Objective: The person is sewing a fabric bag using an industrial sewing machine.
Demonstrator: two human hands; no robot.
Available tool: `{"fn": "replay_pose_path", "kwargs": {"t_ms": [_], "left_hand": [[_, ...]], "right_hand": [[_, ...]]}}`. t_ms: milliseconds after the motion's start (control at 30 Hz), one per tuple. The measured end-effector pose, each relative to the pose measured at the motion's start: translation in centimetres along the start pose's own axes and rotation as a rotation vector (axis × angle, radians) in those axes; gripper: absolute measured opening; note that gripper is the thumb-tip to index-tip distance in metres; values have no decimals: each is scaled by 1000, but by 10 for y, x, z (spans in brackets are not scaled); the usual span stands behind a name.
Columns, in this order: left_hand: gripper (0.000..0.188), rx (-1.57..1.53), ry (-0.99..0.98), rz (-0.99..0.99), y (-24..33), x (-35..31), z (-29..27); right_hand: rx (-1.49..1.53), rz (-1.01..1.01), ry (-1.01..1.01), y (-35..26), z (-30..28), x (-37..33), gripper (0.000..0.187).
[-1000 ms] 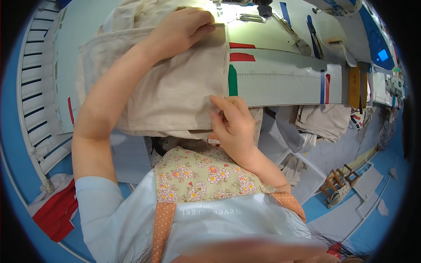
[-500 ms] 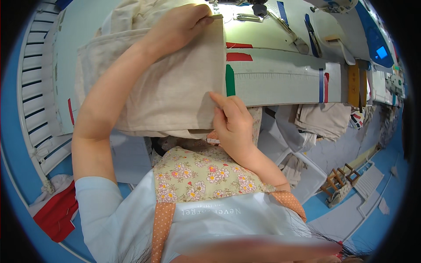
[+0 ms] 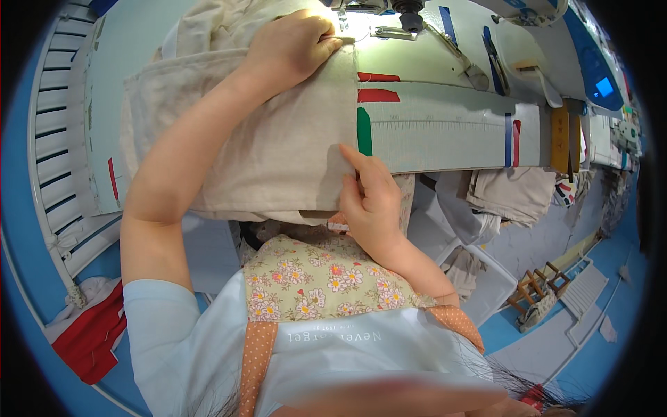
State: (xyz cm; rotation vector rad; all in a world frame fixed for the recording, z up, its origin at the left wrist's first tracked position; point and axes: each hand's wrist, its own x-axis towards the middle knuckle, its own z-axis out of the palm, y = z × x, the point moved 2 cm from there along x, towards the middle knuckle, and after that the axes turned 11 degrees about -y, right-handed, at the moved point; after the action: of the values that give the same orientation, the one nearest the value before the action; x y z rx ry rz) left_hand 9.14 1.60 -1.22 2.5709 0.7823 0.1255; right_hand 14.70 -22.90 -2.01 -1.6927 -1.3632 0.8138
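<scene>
Beige fabric (image 3: 278, 153) lies in folded layers across the sewing table, its straight right edge running from the presser foot (image 3: 342, 21) toward me. My left hand (image 3: 292, 48) reaches over it to the lit needle area, fingers bent and thumb pressed in, pinching the fabric's edge just in front of the foot. At the near right edge, my right hand (image 3: 375, 201) rests with its index finger stretched over the cloth. Its thumb stands apart from the index; the other fingers curl and are partly hidden.
A marked ruler strip (image 3: 445, 121) and coloured tapes lie right of the fabric. Tweezers (image 3: 495, 59) and a long metal tool (image 3: 458, 55) lie farther back. A yellow-brown box (image 3: 564, 139) stands at the right. Below hangs more cloth (image 3: 511, 194) over a white bin (image 3: 490, 274).
My left hand has drawn slightly toward me and its fingers have bent more around the fabric's edge. The right index fingertip has shifted a little to the right.
</scene>
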Motion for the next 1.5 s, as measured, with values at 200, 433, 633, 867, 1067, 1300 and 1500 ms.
{"fn": "replay_pose_path", "kwargs": {"t_ms": [200, 433, 633, 867, 1067, 1300, 1500], "left_hand": [[25, -18, 49, -21, 2, -1, 1], [26, -67, 43, -52, 3, -2, 5], [27, -62, 87, -61, 2, 0, 10], [25, 2, 70, -94, 12, -1, 8], [26, 3, 114, -58, 10, -2, 12], [25, -54, 132, -81, 7, -2, 13], [24, -45, 139, -112, 9, -1, 15]], "right_hand": [[39, 55, 5, -3, -1, -2, 45], [16, 75, -13, -3, -4, -1, 47], [-82, 59, -10, -2, -7, 2, 49], [-399, -7, -157, -8, -28, 19, 41], [-484, -291, -65, 5, -52, 82, 44], [-542, -496, -132, 23, -56, 109, 57], [-690, -527, -245, 21, -58, 114, 56]]}}
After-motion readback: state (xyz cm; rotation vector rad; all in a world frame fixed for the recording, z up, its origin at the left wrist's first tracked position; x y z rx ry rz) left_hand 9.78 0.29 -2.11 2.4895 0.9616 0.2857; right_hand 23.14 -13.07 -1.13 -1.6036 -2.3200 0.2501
